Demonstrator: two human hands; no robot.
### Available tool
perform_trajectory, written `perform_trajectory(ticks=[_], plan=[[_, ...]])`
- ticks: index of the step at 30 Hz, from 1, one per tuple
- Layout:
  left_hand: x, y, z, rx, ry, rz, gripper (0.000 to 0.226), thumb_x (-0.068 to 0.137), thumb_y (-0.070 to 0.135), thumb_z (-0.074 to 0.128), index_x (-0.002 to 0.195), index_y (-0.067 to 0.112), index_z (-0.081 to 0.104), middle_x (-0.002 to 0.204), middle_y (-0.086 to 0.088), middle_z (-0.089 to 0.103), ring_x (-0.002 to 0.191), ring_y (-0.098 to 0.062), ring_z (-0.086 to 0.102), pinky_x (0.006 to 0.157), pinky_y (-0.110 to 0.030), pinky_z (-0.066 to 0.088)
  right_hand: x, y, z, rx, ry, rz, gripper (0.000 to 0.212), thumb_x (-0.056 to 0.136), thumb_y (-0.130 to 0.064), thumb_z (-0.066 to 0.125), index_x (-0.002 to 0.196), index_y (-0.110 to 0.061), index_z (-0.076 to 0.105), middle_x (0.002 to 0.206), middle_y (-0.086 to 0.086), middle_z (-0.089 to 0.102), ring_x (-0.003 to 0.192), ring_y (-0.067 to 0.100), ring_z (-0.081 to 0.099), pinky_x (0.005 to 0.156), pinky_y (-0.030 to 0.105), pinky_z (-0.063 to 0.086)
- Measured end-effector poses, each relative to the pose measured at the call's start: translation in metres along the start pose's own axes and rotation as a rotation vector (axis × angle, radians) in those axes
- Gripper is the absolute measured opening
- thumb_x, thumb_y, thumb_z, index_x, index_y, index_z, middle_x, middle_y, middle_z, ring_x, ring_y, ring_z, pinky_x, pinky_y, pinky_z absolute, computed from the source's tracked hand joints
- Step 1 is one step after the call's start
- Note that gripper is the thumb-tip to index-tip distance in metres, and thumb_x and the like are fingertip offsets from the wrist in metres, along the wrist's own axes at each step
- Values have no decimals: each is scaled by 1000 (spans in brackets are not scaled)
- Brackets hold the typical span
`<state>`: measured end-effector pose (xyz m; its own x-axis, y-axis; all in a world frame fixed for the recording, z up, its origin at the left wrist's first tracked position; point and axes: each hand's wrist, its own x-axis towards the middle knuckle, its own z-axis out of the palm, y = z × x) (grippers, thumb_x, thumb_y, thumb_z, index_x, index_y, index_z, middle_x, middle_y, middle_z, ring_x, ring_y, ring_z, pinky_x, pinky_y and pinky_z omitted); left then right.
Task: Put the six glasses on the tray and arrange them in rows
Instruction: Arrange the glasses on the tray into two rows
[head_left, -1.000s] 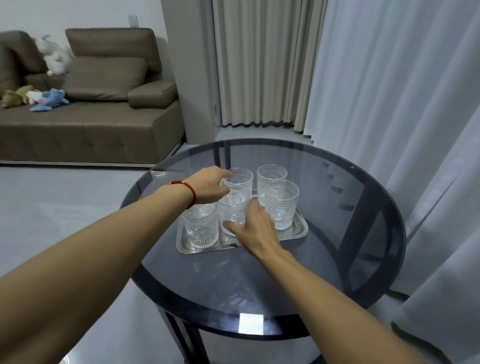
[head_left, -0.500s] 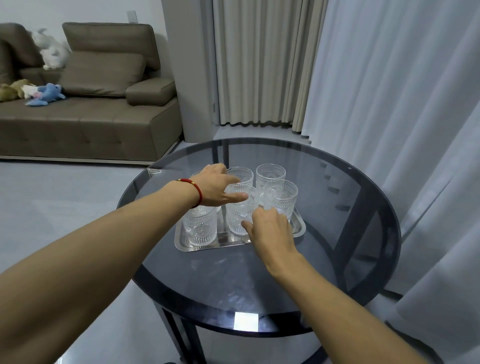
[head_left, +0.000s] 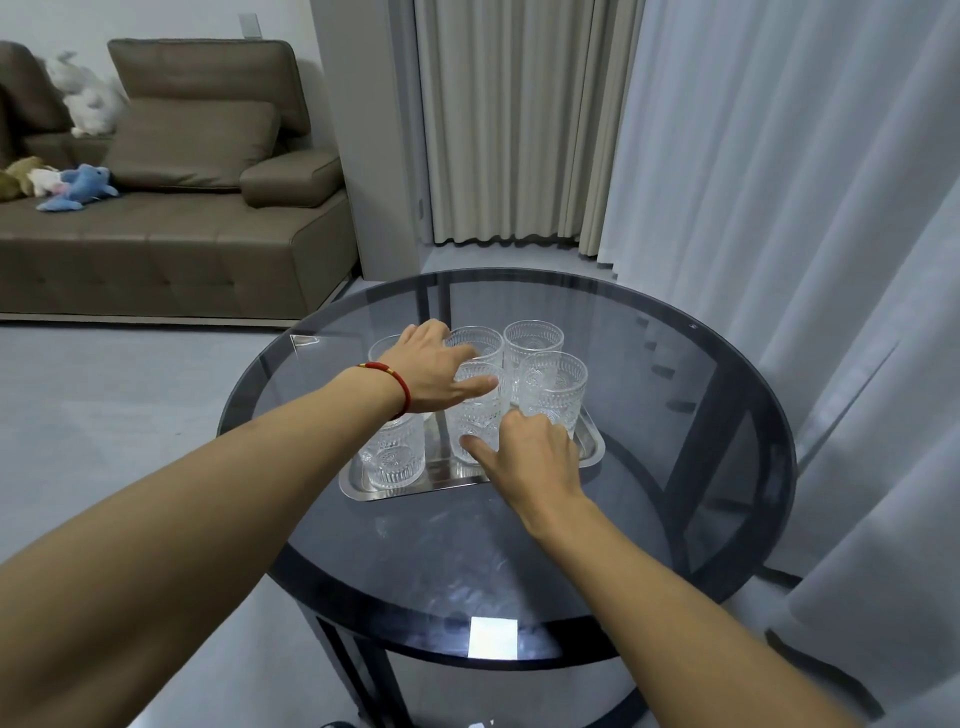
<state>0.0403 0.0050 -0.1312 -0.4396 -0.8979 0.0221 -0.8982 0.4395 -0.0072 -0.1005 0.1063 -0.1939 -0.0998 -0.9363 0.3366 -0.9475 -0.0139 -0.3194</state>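
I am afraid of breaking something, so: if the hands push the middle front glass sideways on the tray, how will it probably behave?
The middle front glass looks rigid and breakable, being clear embossed glass. It would probably slide on the smooth metal tray rather than tip, but it is taller than wide, so a high push may tilt it. Its neighbours stand close, so it would likely knock them.

Glasses (head_left: 552, 384) clear embossed glass; tray (head_left: 592, 447) shiny metal; table (head_left: 675, 374) glossy dark glass; sofa (head_left: 171, 244) matt cloth.

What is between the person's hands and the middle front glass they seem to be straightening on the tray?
Nothing visible. The left hand rests over the middle front glass and the right hand touches its base. Neighbouring glasses crowd it on the tray.
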Motion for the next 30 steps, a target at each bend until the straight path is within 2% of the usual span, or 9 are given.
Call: perform_trajectory(ticks=[13, 15, 18, 23, 27, 30], plan=[[0, 10, -7, -64, -89, -50, 73, 94, 71, 25, 155, 30, 30, 156, -21, 27, 145, -36, 24, 120, -54, 17, 2, 1, 4, -6, -6, 38, 54, 92, -59, 56, 99, -6, 65, 95, 15, 70, 94, 41, 66, 64, 37, 35], [-3, 10, -8, -120, -55, -47, 67, 99, 61, 29, 155, 24, 30, 155, -20, 31, 144, -35, 27, 120, -52, 20, 2, 2, 5, -18, -3, 38, 54, 92, -58, 56, 100, -6, 65, 96, 15, 70, 95, 41, 66, 65, 38, 35], [-11, 8, -12, -197, 30, -43, 60, 103, 45, 35, 153, 13, 32, 151, -18, 40, 139, -32, 37, 115, -49, 31, 2, 4, 4, -54, 12, 26, 51, 91, -56, 55, 99, -7, 65, 99, 16, 70, 95, 42, 66, 65, 38, 33], [-21, 7, -17, -218, 91, -97, 52, 101, 31, 41, 148, 9, 38, 141, -19, 52, 127, -33, 49, 107, -47, 43, 2, 8, 3, -60, 19, 4, 47, 92, -54, 55, 93, -8, 64, 96, 15, 70, 92, 41, 66, 64, 37, 33], [-23, 9, -19, -275, 90, -137, 50, 100, 19, 42, 148, 8, 36, 132, -20, 58, 116, -34, 56, 96, -42, 45, 2, 8, 1, -55, 17, 1, 45, 92, -55, 56, 88, -10, 62, 92, 13, 70, 90, 40, 66, 63, 36, 33], [-23, 12, -21, -322, 88, -153, 51, 98, 14, 45, 148, 8, 35, 137, -20, 56, 120, -34, 55, 99, -41, 44, 4, 10, -1, -41, 5, 9, 42, 91, -57, 56, 80, -16, 53, 89, 11, 70, 88, 39, 66, 63, 36, 33]])
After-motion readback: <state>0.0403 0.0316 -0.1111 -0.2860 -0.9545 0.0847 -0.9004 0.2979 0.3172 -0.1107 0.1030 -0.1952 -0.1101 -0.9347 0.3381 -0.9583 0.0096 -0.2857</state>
